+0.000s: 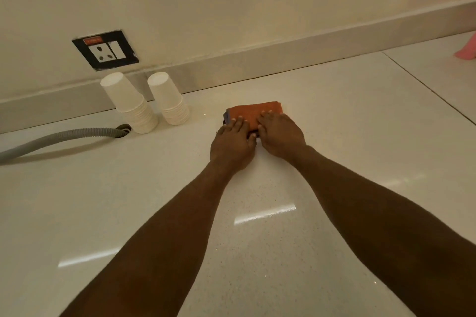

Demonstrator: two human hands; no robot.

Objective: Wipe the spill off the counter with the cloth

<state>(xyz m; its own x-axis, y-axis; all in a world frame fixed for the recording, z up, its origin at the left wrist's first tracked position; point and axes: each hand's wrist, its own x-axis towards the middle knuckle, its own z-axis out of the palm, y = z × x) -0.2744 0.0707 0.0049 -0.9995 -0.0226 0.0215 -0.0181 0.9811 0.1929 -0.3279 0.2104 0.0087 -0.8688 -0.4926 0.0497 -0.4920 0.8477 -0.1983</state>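
A folded orange cloth [253,110] with a grey-blue layer under it lies flat on the glossy white counter [334,136], towards the back wall. My left hand [231,143] rests palm down on the cloth's near left part, fingers spread forward. My right hand [279,134] lies palm down beside it on the near right part. Both hands press on the cloth and cover its near edge. I cannot make out any spill on the counter.
Two stacks of upturned white paper cups [131,108] [170,103] stand to the left by the wall. A grey ribbed hose [64,137] runs from the left into a counter hole. A wall socket [105,50] sits above. A pink object [467,51] shows at far right.
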